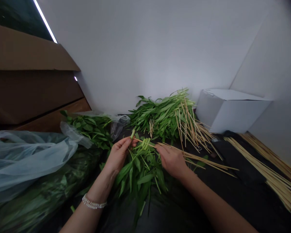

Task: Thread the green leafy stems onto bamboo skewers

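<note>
My left hand pinches a pale green stem at the tip of a thin wooden skewer. Several stems of leafy greens are threaded side by side along that skewer, their long leaves hanging down between my hands. My right hand is closed around the skewer's other part, palm down. Several more loose skewers stick out to the right from under this hand. Part of the fingers of my right hand is hidden from view.
A pile of skewered greens lies at the back against the wall. A white box stands to its right. Bare skewers lie at the far right. Plastic bags of greens and a cardboard box fill the left.
</note>
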The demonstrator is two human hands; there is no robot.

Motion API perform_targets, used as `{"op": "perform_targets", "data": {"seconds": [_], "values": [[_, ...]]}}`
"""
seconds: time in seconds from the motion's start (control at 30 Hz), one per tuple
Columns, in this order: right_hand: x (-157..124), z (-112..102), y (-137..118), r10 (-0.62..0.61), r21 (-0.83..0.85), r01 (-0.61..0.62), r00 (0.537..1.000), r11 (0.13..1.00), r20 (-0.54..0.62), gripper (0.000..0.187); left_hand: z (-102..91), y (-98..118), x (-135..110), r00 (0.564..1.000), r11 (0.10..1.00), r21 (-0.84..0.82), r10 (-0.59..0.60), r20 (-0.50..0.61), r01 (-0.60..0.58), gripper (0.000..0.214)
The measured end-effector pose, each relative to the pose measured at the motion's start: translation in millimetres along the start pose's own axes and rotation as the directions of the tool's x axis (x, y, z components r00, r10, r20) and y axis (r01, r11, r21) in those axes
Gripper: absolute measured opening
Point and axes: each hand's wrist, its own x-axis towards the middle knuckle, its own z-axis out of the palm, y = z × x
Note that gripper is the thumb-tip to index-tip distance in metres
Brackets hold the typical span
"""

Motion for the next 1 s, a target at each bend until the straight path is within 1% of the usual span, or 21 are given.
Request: {"op": "perform_targets", "data": {"seconds": [0.17,0.3,0.47,0.77,1.0], "values": [[-1.1,1.5,-0.3,0.011,-0.011,-0.011,1.0,1.0,0.021,0.032,-0.4,-0.4,-0.3,1.0,1.0,0.005,-0.003,-0.003,0.003,0.035],[-1.3,2.1,-0.1,0.005,0.001,-0.005,1.0,1.0,0.0,0.031,-0.1,0.6,-0.5,1.0,1.0,0.019,-0.004,-0.011,0.004,0.033],[-1.2,1.9,-0.1,0.008,-0.002,-0.008,1.0,1.0,0.023,0.032,-1.2,-0.5,0.2,1.0,0.999,0.045,0.008,0.0,-0.008,0.034],[-1.6,2.1,-1.3,-0.009,-0.026,0.009,1.0,1.0,0.011,0.032,-4.2,-3.1,1.9,1.0,0.998,0.052,0.018,0.015,-0.019,0.029],[-1.9,3.5,-1.6,-0.004,-0.041,0.005,1.0,0.999,0.017,0.031,-5.1,-3.9,3.1,1.0,0.998,0.061,0.013,0.012,-0.013,0.032]]}}
